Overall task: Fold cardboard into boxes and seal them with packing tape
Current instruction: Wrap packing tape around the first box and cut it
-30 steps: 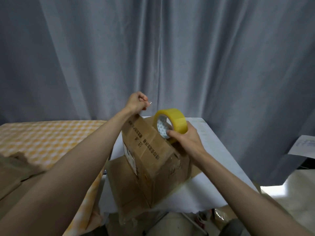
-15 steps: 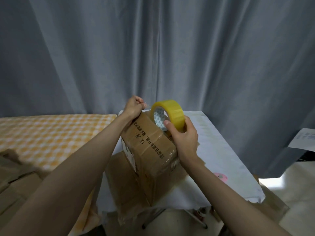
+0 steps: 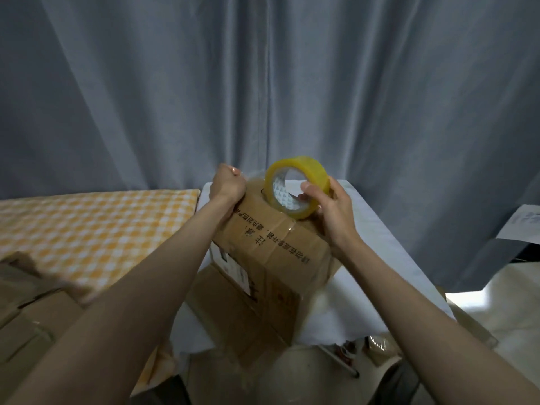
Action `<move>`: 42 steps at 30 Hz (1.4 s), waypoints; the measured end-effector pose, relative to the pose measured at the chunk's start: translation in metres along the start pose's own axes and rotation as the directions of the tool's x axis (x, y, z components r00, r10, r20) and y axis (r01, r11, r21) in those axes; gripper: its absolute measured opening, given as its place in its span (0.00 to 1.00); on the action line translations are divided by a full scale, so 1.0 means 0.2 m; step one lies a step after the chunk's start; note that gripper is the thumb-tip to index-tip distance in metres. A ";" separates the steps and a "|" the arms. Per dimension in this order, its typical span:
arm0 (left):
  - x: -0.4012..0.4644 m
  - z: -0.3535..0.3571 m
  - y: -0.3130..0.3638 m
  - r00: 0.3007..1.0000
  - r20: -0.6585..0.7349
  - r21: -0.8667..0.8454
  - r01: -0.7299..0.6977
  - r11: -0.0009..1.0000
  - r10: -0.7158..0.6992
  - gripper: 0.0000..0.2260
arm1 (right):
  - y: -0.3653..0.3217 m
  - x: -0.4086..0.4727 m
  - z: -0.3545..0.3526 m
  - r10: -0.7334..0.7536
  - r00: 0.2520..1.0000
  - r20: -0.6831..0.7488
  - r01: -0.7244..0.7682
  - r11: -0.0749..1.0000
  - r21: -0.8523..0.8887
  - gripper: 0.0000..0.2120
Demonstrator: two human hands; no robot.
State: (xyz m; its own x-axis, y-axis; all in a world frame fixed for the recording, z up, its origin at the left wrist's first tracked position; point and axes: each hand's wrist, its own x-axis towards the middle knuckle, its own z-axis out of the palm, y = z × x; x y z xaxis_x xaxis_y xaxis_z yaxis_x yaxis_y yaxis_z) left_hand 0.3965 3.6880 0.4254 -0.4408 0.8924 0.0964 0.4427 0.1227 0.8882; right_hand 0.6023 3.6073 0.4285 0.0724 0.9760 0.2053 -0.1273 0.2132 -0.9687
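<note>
A folded brown cardboard box with printed black characters stands on a white table. My right hand grips a yellow roll of packing tape that rests on the box's far top edge, thumb inside the core. My left hand is curled at the box's far left top corner and pinches the clear tape end against it. A flat cardboard sheet lies under the box.
An orange checked cloth covers a surface to the left, with flattened cardboard pieces at its near edge. Grey curtains hang behind. A paper sheet lies at far right. Clutter sits on the floor under the table.
The view has tilted down slightly. My right hand has turned the tape roll and shifted its grip, thumb now inside the core. My left hand stays at the box corner.
</note>
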 end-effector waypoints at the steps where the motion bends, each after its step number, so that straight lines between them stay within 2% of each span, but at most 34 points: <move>1: -0.03 0.01 -0.02 0.998 -0.051 0.036 -0.040 0.999 0.042 0.01 | -0.02 0.02 0.00 0.033 0.999 0.019 -0.033 0.999 0.013 0.17; 4: -0.07 0.04 -0.04 0.973 -0.152 0.029 -0.174 0.984 0.176 0.03 | -0.10 0.06 0.01 0.077 0.997 0.023 -0.076 0.997 -0.019 0.15; 8: -0.07 0.03 -0.03 0.974 -0.103 -0.055 -0.208 0.977 0.201 0.04 | -0.21 0.09 0.10 0.031 0.997 -0.069 -0.031 1.000 0.001 0.12; 10: -0.06 0.02 -0.05 0.984 -0.087 -0.139 -0.164 0.977 0.153 0.05 | -0.21 0.05 0.16 0.018 0.996 -0.085 -0.021 0.999 -0.032 0.12; 13: -0.03 -0.03 -0.07 0.998 -0.035 -0.311 -0.062 0.949 0.054 0.06 | -0.12 -0.06 0.18 -0.068 0.996 -0.056 0.054 0.976 -0.212 0.16; 15: 0.00 -0.08 -0.06 0.998 0.055 -0.450 0.029 0.893 -0.005 0.07 | -0.05 -0.11 0.16 -0.132 0.991 -0.024 0.118 0.946 -0.301 0.15; 17: 0.03 -0.15 -0.04 0.989 0.147 -0.510 0.099 0.855 -0.027 0.07 | -0.03 -0.11 0.13 -0.146 0.989 -0.007 0.138 0.949 -0.285 0.14; 19: 0.06 -0.23 0.01 0.978 0.209 -0.523 0.132 0.842 -0.024 0.07 | -0.01 -0.10 0.11 -0.140 0.990 0.034 0.144 0.955 -0.261 0.12; 22: 0.12 -0.34 0.09 0.965 0.262 -0.495 0.133 0.859 0.001 0.09 | 0.01 -0.12 0.11 -0.180 0.978 0.106 0.206 0.920 -0.334 0.11; 25: 0.18 -0.41 0.10 0.961 0.277 -0.474 0.149 0.868 -0.013 0.10 | 0.01 -0.12 0.13 -0.241 0.963 0.117 0.268 0.888 -0.373 0.13; 28: 0.19 -0.39 0.04 0.954 0.286 -0.427 0.212 0.879 -0.090 0.09 | 0.00 -0.10 0.17 -0.282 0.956 0.074 0.288 0.874 -0.391 0.17; 31: 0.19 -0.32 -0.06 0.961 0.245 -0.411 0.221 0.884 -0.126 0.06 | 0.01 -0.10 0.16 -0.304 0.947 0.102 0.319 0.858 -0.402 0.21; 34: 0.20 -0.27 -0.13 0.961 0.251 -0.444 0.224 0.868 -0.120 0.06 | 0.04 -0.11 0.14 -0.291 0.944 0.155 0.330 0.856 -0.399 0.22; 38: 0.18 -0.23 -0.18 0.943 0.322 -0.480 0.243 0.843 -0.089 0.06 | 0.02 -0.09 0.15 -0.207 0.959 0.193 0.269 0.878 -0.396 0.16; 42: 0.15 -0.21 -0.18 0.926 0.377 -0.561 0.256 0.787 -0.033 0.05 | -0.02 -0.07 0.09 -0.194 0.952 0.239 0.287 0.838 -0.464 0.15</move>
State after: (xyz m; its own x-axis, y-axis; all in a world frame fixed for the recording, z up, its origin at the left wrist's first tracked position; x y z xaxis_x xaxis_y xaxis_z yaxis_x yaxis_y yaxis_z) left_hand 0.3341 3.6924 0.4164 -0.1284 0.9857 -0.1092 -0.2030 0.0817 0.9758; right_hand 0.5835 3.5934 0.4322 -0.1424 0.8979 0.4165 0.3731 0.4384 -0.8176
